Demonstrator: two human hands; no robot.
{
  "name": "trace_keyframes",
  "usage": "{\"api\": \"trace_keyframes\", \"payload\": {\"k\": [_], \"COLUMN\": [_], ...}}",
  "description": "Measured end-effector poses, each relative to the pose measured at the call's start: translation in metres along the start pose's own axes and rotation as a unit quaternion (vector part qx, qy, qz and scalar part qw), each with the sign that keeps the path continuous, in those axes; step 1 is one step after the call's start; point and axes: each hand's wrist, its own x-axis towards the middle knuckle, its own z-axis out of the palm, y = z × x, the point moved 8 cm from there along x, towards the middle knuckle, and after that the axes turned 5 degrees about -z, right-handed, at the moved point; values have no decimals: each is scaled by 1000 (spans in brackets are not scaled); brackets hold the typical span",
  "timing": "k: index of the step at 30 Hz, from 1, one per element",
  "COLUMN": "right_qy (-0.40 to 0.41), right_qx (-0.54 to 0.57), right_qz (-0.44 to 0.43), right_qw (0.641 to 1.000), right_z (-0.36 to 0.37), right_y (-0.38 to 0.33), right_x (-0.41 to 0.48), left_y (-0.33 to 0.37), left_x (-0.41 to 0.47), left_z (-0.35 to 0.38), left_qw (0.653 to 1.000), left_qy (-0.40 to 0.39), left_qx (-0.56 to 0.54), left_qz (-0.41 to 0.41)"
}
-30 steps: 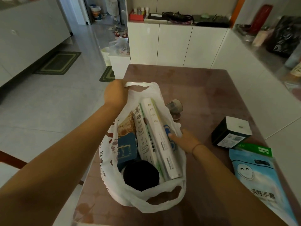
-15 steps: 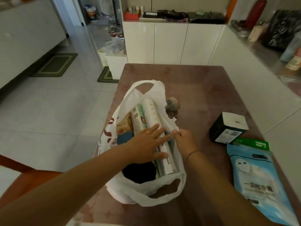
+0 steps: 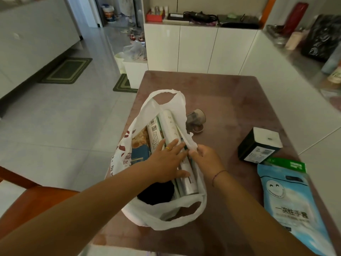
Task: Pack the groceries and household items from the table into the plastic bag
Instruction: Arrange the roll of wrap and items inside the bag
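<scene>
Roll lies lengthwise in bag, apparently pointing away.

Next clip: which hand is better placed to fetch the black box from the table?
Right, probably. The black box stands nearer the right hand, which pinches the rim of the plastic bag; the left hand lies flat on the rolls inside.

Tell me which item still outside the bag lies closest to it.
The small clear jar, right beside the plastic bag; the black box, green packet and blue packet lie farther to the right.
</scene>
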Motion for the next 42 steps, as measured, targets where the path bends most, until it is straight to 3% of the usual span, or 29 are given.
{"api": "trace_keyframes", "payload": {"k": [7, 10, 16, 19, 24, 27, 30, 32, 33, 37, 42], "right_qy": [-143, -165, -69, -96, -185, -199, -195, -161, -138, -76, -29], "right_qx": [-72, -112, 23, 53, 4, -9, -41, -55, -40, 35, 22], "right_qz": [108, 122, 60, 35, 17, 12, 39, 67, 82, 132, 147], "right_qw": [981, 972, 996, 993, 983, 980, 979, 983, 986, 988, 988], "right_z": [5, -2, -14, 0, 12, 5, -4, -12, -14, -5, 11], "right_y": [45, 51, 14, 5, 10, 13, 21, 25, 25, 21, 34], "right_x": [-40, -55, -60, -64, -62, -57, -48, -34, -25, 31, 93], "left_y": [15, 17, 15, 9, 12, 7, -22, -57, -75, -127, -148], "left_x": [-11, -12, -23, -30, -31, -20, -6, 2, 7, 34, 38], "left_z": [4, 2, 5, 14, 16, -18, -73, -103, -112, -115, -113], "left_qw": [998, 998, 999, 999, 999, 998, 971, 930, 915, 906, 906], "left_qy": [22, 21, 24, 23, -6, 51, 225, 333, 352, 258, 210], "left_qx": [25, 22, 18, 14, 19, -21, -72, -89, -81, -87, -124], "left_qz": [54, 58, 45, 43, 47, 39, -21, -124, -182, -324, -346]}}
